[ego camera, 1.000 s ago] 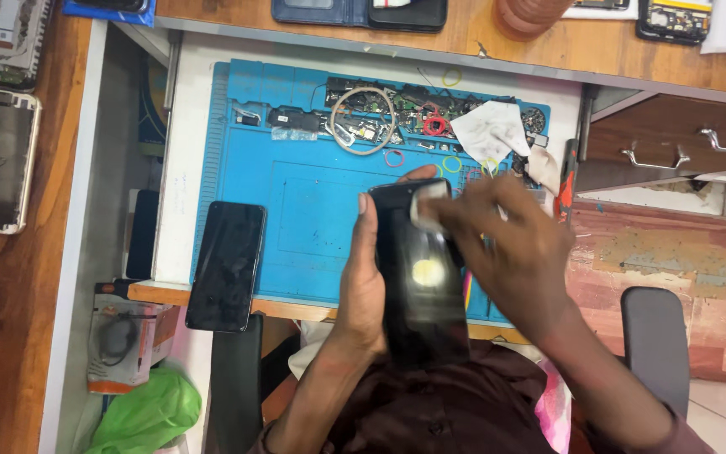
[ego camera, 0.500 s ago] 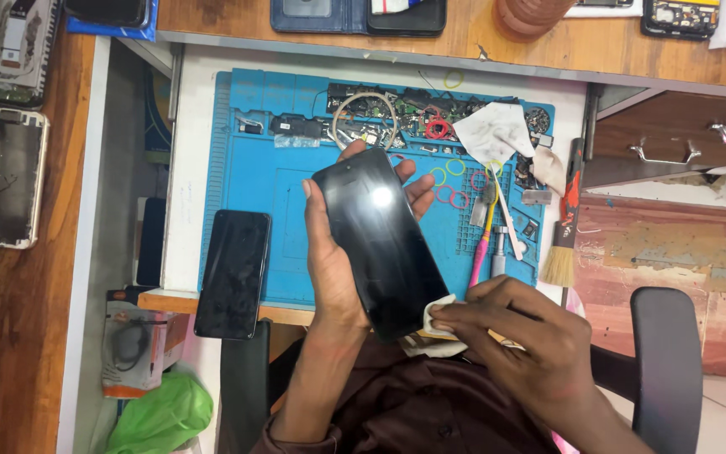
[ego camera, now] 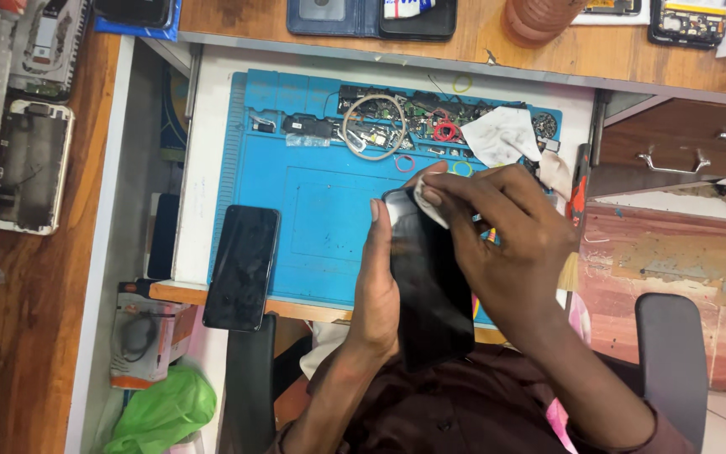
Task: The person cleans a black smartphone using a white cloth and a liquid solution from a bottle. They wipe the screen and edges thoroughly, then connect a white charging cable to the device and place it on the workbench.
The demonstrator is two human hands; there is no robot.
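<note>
- Left hand (ego camera: 377,290) gripped a black phone (ego camera: 430,286) by its left edge, screen up, just above the lower edge of the blue work mat (ego camera: 313,219).
- Right hand (ego camera: 506,240) was closed on a small white cloth (ego camera: 431,204), pressing it to the phone's top end, at 12 o'clock on the screen.
- Second dark phone (ego camera: 243,266) lay flat at 9 o'clock from the held one, overhanging the mat's edge.
- Mat's top tray compartments (ego camera: 397,118), at 12 o'clock, held small parts, a wire coil (ego camera: 374,126) and coloured rubber rings; exact contents were too small to tell.
- Crumpled white wipe (ego camera: 502,134) lay at 1 o'clock on the mat.
</note>
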